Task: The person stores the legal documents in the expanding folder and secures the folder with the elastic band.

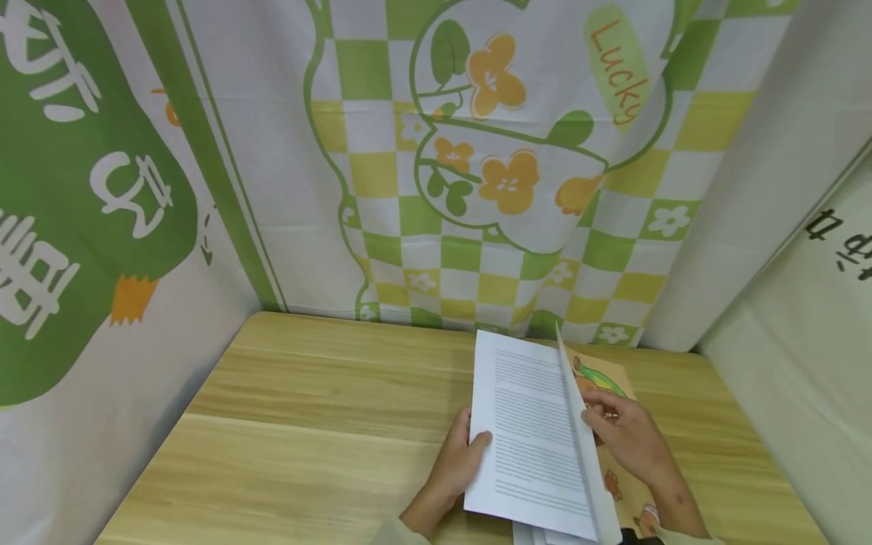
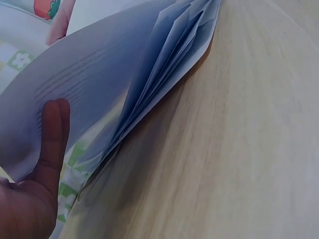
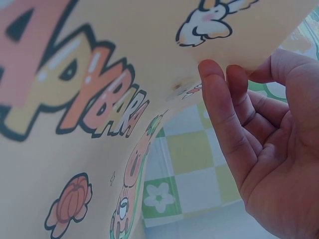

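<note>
In the head view a white printed sheet [image 1: 534, 431] stands over the table, leaning against an open folder. My left hand [image 1: 458, 458] grips the sheet's left edge, thumb on the printed face; in the left wrist view its fingers [image 2: 52, 134] lie straight along the back. My right hand [image 1: 630, 435] pinches the edge of the folder's tan cover [image 3: 164, 30], between thumb and fingertips. That cover carries cartoon capybaras and large letters reading "APYBARA". Several more sheets [image 2: 164, 55] fan out inside the folder, beneath the printed one.
A wood-grain table [image 1: 293, 424] lies under the hands. A checked green and yellow curtain [image 1: 436, 174] hangs along its back edge. Printed white cloths stand at the left [image 1: 170, 363] and the right [image 1: 797, 363].
</note>
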Tool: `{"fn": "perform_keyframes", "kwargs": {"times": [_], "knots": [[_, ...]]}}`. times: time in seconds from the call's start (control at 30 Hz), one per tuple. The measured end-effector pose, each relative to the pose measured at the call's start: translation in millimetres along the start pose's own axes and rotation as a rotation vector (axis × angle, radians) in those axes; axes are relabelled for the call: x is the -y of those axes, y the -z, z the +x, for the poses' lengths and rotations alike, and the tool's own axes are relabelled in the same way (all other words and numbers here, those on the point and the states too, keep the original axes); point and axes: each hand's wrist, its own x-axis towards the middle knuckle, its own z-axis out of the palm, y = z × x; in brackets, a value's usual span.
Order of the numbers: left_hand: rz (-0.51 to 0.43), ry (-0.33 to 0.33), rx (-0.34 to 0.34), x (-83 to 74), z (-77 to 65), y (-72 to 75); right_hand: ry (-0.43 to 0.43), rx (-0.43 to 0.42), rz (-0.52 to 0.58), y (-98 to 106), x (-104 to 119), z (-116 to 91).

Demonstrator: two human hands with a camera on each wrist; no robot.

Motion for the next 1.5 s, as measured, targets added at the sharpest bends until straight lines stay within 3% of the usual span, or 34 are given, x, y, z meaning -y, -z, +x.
{"fn": "perform_keyframes", "kwargs": {"times": [0.27,0.57,0.9,1.5], "knots": [[0.001,-0.029,0.05,-0.6,-1.4,-1.2,-0.007,0.01,-0.008,0.8,0.8,0.4],[0.034,-0.06,0.05,-2.9,-2.1,2.0,-0.001,0.009,-0.019,2.0,1.0,0.3],[0.06,-0.093,0.129,-3.3,-1.2,0.4,-0.006,0.011,-0.022,1.8,1.2,0.4],[0.069,-0.071,0.203,0.0,4.1,-5.1,-0.007,0.014,-0.04,0.4,2.1,2.7]]}}
